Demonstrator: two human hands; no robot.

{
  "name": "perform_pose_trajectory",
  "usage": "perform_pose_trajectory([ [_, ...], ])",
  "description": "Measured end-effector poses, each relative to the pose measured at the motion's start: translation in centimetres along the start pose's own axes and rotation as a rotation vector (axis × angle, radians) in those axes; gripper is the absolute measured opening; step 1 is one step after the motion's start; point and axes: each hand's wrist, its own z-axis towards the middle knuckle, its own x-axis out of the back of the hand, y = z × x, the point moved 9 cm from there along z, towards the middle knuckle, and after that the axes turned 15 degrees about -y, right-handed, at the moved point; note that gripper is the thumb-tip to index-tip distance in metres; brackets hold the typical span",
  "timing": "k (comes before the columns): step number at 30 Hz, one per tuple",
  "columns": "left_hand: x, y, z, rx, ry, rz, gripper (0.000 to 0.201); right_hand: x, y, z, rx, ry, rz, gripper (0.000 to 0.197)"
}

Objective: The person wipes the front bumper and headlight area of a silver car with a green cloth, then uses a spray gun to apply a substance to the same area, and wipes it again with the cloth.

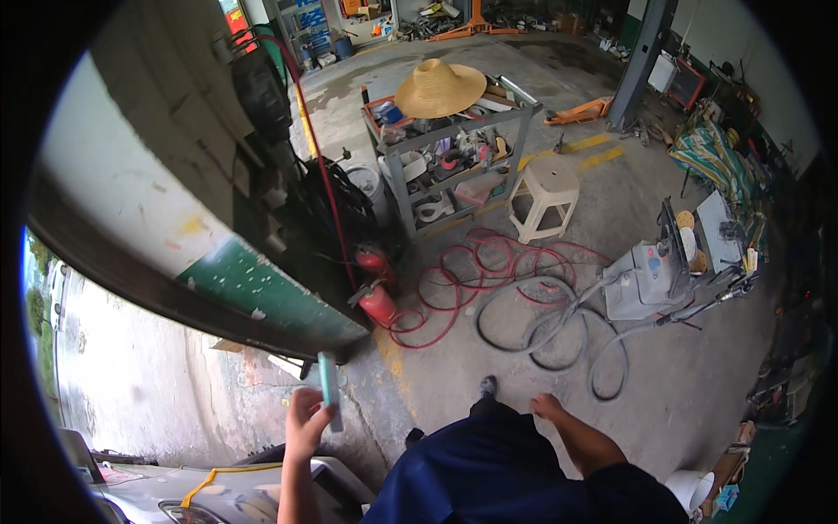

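My left hand (308, 424) is raised at the lower left, its fingers closed round a narrow, flat teal-and-grey block (328, 384). The block stands nearly upright, its top end sticking out above my fingers. Below that hand is a car's front end (253, 489) with pale patches and a strip of yellow tape (201, 485) near the headlight. At my right side, over the concrete floor, hangs my right hand (546, 406). Its fingers are loosely curled, and nothing shows in them.
Red hose (454, 306) and grey hose (532, 349) lie coiled ahead. A grey wheeled machine (650, 279) stands to the right. Beyond are a beige stool (550, 188) and a loaded tool cart (406, 188) topped by a straw hat (439, 87). Red extinguishers (378, 306) sit beside the left wall (262, 288).
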Motion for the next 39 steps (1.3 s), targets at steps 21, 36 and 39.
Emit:
perform_pose_trajectory([
  [21, -19.6, -9.3, 67.6, 0.240, 0.069, 0.361, 0.056, 0.4, 12.5, -7.2, -0.437, 0.104, 1.381, 0.034],
  [36, -26.2, -10.7, 105.0, 0.008, 0.061, 1.290, 0.057, 6.9, 3.0, -8.2, -0.751, -0.013, 1.306, 0.038],
  [39, -27.2, -12.3, 105.3, 0.144, -0.108, 1.256, 0.056, 7.1, 2.5, -8.6, -0.767, -0.020, 1.341, 0.037],
])
